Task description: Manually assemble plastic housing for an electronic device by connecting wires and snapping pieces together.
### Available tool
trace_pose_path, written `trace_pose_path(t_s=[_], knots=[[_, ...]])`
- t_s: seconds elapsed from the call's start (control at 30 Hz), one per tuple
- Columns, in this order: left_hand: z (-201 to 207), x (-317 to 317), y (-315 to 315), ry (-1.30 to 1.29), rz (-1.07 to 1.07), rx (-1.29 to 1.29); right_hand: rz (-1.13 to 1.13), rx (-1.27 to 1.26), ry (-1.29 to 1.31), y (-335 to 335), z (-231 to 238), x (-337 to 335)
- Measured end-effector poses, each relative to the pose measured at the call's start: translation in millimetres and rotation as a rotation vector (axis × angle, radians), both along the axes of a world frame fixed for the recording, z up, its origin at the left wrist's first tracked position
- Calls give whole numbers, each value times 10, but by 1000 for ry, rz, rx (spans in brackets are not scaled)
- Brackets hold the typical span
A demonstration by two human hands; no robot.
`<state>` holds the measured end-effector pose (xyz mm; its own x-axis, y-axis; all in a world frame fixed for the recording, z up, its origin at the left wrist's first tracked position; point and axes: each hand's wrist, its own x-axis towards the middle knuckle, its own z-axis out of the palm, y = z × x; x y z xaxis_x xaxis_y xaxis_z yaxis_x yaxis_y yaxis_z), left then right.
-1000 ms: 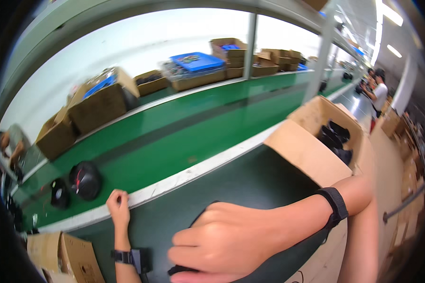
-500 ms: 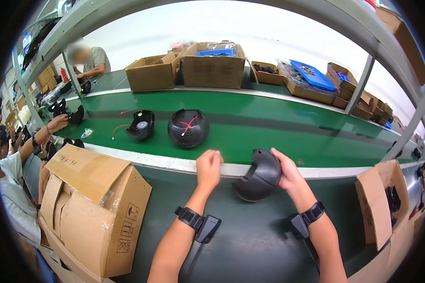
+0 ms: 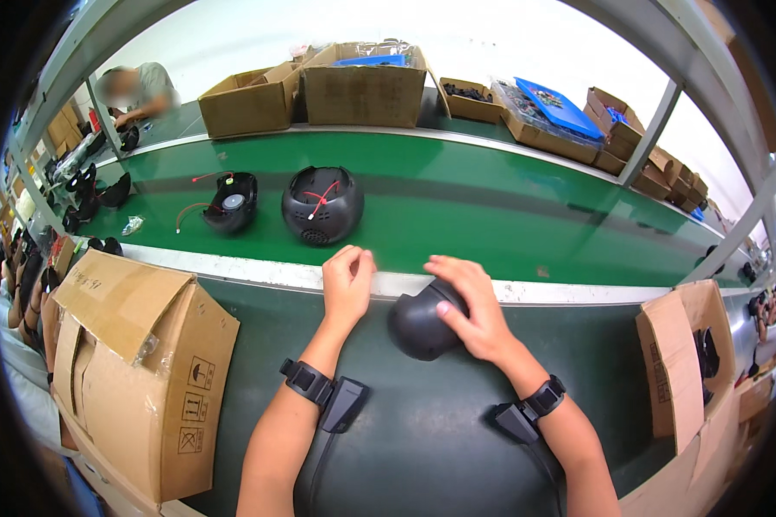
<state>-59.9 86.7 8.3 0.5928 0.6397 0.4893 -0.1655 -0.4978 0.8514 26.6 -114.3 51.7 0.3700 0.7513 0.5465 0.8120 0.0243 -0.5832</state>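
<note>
A smooth black rounded plastic shell is at the near side of the metal rail, its outer curve facing me. My right hand grips it from above and the right, fingers over its far edge and thumb on its curved face. To the left of it, apart from the shell, my left hand is curled closed over the rail; what it holds, if anything, is hidden. Beyond my hands, a black round housing with red wires stands on the green belt. Left of that lies an open black half shell with a silver disc and wires.
A large cardboard box stands at my left, and an open carton with black parts at my right. Cartons and a blue tray line the far shelf. A small clear bag lies on the belt. A person sits far left.
My right hand has shifted from the shell's right edge to over its top, and the shell has turned, hiding its opening. A co-worker's hand has left the belt at far left. The view has shifted.
</note>
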Motion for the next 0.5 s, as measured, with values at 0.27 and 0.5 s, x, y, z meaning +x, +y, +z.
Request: trace_pose_path(t_s=[0.27,0.5], knots=[[203,-139,365,-151,335,50,43,35,-72,22,-77,-63],[347,-622,791,596,968,740,11,67,-85,15,-92,-75]])
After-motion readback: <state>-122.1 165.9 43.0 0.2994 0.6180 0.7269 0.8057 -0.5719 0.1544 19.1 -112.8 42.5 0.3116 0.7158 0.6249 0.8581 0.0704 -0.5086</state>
